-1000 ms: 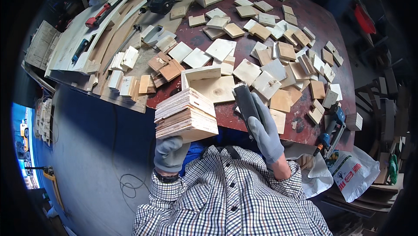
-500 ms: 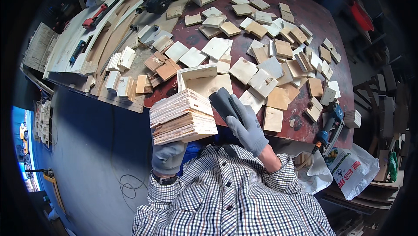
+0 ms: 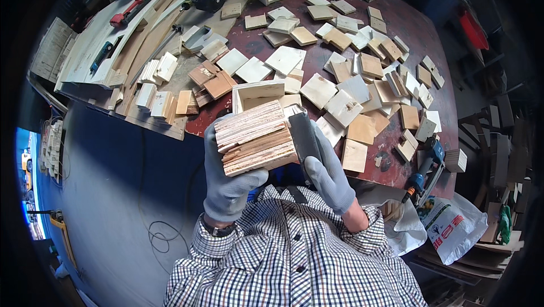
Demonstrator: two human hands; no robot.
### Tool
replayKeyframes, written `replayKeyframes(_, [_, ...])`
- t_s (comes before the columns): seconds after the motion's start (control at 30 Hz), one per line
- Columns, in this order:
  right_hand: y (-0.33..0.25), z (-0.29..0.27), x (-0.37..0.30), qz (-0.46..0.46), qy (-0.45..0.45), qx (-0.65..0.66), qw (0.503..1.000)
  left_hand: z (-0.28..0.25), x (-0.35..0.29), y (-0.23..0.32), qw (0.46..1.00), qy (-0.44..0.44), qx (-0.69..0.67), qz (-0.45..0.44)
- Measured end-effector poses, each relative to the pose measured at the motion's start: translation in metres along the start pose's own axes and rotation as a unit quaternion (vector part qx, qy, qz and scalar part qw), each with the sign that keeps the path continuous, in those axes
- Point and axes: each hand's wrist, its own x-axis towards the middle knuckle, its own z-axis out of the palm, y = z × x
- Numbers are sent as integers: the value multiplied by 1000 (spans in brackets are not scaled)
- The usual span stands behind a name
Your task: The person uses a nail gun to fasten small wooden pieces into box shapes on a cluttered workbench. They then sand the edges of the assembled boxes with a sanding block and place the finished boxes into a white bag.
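Frame centre: left hand (image 3: 225,187) pinches stack (image 3: 255,141); right hand (image 3: 331,179) fingers clasp dark block (image 3: 304,136). Best keep stack squared, block flat.

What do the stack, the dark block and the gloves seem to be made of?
Stack: raw wood, perhaps plywood, judging by the pale, rough, layered edges.
Dark block: a matte, dark grey surface; rubber, foam or abrasive are possible, but the look leaves it open.
Gloves: probably knit fabric, matte grey, creasing softly.

Worn red tabletop (image 3: 391,175); grey floor (image 3: 113,199), shadowed near table edge; bright opening (image 3: 29,151) far left.
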Motion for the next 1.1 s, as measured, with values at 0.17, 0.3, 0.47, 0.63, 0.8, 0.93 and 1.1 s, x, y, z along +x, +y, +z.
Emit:
replayKeyframes(0.17, [-22,-5,1,19,74,142,987,-10,-2,1,998,7,65,17])
replayKeyframes(0.3, [-54,-6,13,-101,31,15,994,-3,1,1,999,-13,45,-7])
replayKeyframes(0.47, [-20,2,5,-196,21,-137,971,-13,-8,-8,994,-23,-73,-82])
replayKeyframes(0.63, [38,-28,-41,66,-14,-317,946,-49,-15,-17,955,-36,-272,-112])
replayKeyframes(0.8, [49,-75,-81,114,302,-139,936,-50,0,-19,887,115,-376,-244])
replayKeyframes(0.93, [68,-141,-103,157,330,-413,835,-65,-2,-47,845,34,-458,-274])
replayKeyframes(1.1, [79,-166,-121,265,317,-520,747,-49,1,-47,824,37,-485,-291])
